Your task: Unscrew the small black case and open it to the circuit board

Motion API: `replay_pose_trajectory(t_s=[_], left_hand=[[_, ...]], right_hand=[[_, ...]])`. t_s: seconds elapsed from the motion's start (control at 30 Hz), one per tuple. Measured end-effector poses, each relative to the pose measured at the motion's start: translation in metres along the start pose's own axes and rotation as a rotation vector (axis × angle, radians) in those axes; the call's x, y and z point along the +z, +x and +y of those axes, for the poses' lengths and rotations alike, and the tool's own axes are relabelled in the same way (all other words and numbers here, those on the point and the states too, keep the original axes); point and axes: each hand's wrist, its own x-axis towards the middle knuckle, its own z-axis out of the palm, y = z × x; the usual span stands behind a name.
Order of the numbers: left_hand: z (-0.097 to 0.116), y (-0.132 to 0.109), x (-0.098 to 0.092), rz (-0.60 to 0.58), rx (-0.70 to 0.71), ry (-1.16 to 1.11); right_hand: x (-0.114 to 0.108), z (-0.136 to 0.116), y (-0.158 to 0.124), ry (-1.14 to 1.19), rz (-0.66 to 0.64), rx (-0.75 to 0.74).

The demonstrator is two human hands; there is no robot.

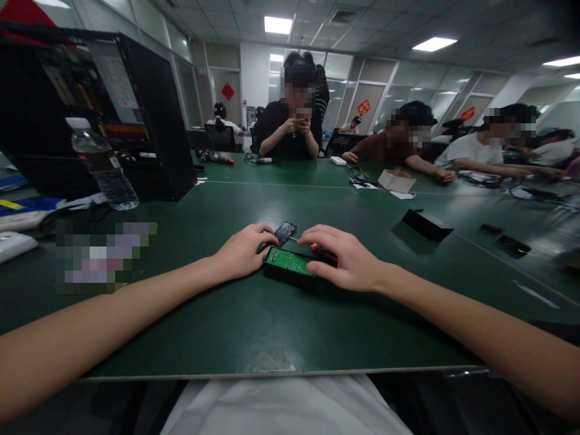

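Observation:
A black rectangular case (290,278) with a green circuit board (286,260) in its top lies in front of me. My left hand (248,251) is closed at the case's left end, thumb against its edge, fingers curled over a dark part there. Over the right end hovers my right hand (347,258), thumb at the board and fingers apart from it. Between thumb and fingers shows a screwdriver (325,251) with a red-and-black handle, its thin shaft pointing left; the palm hides part of it. A flat black cover (286,232) lies just behind the case.
At the left stand an open computer tower (156,121) and a water bottle (102,166). A black box-shaped part (427,225) and small dark pieces (514,245) lie right. A cardboard box (397,180) is farther back. Several people sit around the green table (254,338).

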Motion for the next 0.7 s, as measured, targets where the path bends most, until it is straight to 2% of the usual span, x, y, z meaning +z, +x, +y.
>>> replay_pose_trajectory(t_s=[0.2, 0.33, 0.5, 0.7], left_hand=[[0.004, 0.000, -0.001, 0.014, -0.056, -0.003], [0.004, 0.001, -0.001, 0.032, -0.112, 0.013], [0.003, 0.001, -0.001, -0.009, -0.084, 0.090], [0.001, 0.002, -0.001, 0.006, -0.096, 0.125]], right_hand=[[0.012, -0.020, -0.001, -0.084, -0.107, 0.071], [0.015, -0.019, -0.002, -0.134, -0.150, 0.120], [0.018, -0.018, -0.004, -0.169, -0.169, 0.121], [0.020, -0.020, -0.005, -0.166, -0.188, 0.101]])
